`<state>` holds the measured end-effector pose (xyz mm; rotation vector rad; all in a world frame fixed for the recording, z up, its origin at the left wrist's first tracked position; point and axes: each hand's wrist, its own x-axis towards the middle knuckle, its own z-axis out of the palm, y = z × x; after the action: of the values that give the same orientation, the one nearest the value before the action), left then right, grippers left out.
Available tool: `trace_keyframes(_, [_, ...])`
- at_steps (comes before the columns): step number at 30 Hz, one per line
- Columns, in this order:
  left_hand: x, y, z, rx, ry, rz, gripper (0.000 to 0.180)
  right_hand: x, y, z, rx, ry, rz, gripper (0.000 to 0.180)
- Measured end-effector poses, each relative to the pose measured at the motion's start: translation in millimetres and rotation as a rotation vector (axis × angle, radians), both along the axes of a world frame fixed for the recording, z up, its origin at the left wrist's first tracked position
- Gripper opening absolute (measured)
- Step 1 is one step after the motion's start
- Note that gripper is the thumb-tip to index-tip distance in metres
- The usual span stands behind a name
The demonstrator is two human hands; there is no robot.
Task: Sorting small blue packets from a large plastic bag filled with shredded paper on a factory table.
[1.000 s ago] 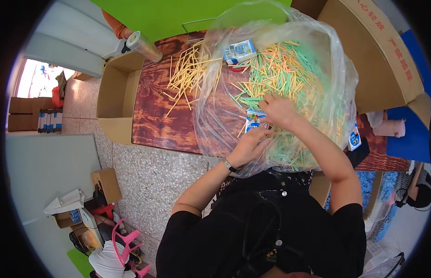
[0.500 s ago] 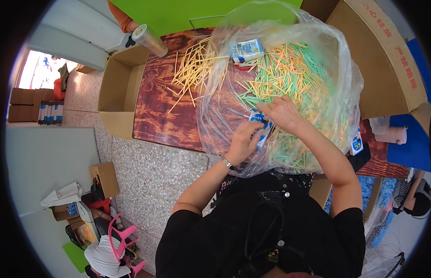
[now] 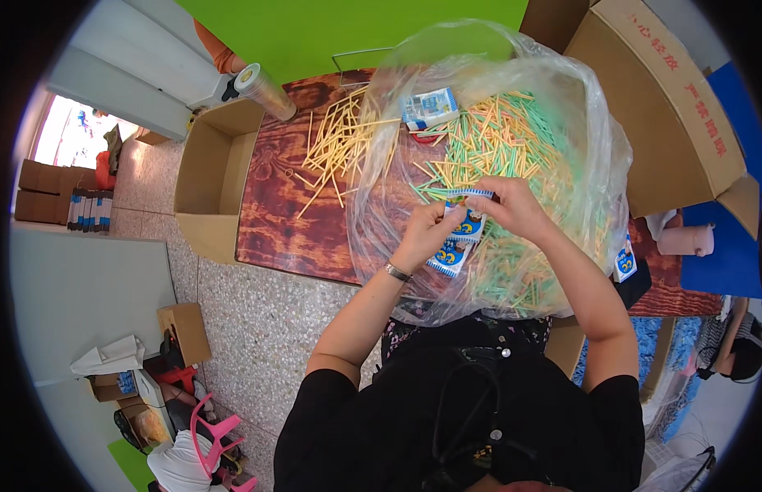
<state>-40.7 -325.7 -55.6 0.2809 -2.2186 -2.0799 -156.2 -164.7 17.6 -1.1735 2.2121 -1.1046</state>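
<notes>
Pinching the top of a blue-and-white sachet (image 3: 473,227) between left hand (image 3: 423,236) and right hand (image 3: 518,213), drawn close together. Can see a second sachet (image 3: 450,257) just below, nearer the body. Working at the near part of a clear plastic bag (image 3: 602,102), heaped with thin green, yellow and orange sticks (image 3: 504,131). Farther off, can spot a third sachet (image 3: 430,108) beside that heap, then loose yellow sticks (image 3: 336,148) on the tabletop (image 3: 286,238). Can make out an open cardboard box (image 3: 225,160) leftward and a big carton (image 3: 651,123) rightward, but cannot tell the carton's contents.
</notes>
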Motion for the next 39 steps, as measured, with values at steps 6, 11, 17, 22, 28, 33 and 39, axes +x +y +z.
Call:
trace_keyframes(6, [-11.9, 2.2, 5.2, 0.038, -0.009, -0.005, 0.027, -1.2, 8.2, 4.0, -0.101, 0.064, -0.005, 0.013])
trace_keyframes(11, [-18.4, 6.3, -1.8, 0.026, 0.042, 0.082, 0.035, -10.8, 11.3, 12.1, -0.066, -0.145, 0.059, 0.028])
trace_keyframes(17, [-24.7, 20.8, -16.3, -0.022, 0.072, 0.011, 0.033, -141.5, 56.3, -37.2, 0.161, 0.226, -0.464, 0.038])
trace_keyframes(22, [-18.5, 17.8, 2.1, -0.048, -0.023, -0.064, 0.014, -194.4, 105.9, -43.5, 0.444, 0.702, -0.668, 0.038])
trace_keyframes(28, [-13.9, 16.5, -2.8, 0.119, -0.049, -0.027, 0.011, -202.1, 77.4, -21.0, 0.750, 0.619, -0.369, 0.023])
trace_keyframes(33, [-14.3, 21.7, -4.2, 0.090, -0.098, -0.036, 0.013, -231.0, 77.2, -70.0, 0.729, 0.691, -0.358, 0.024])
trace_keyframes(39, [-10.5, 16.4, 0.4, 0.180, -0.082, -0.011, 0.014, -236.3, 77.3, -86.8, 0.622, 0.895, -0.431, 0.046])
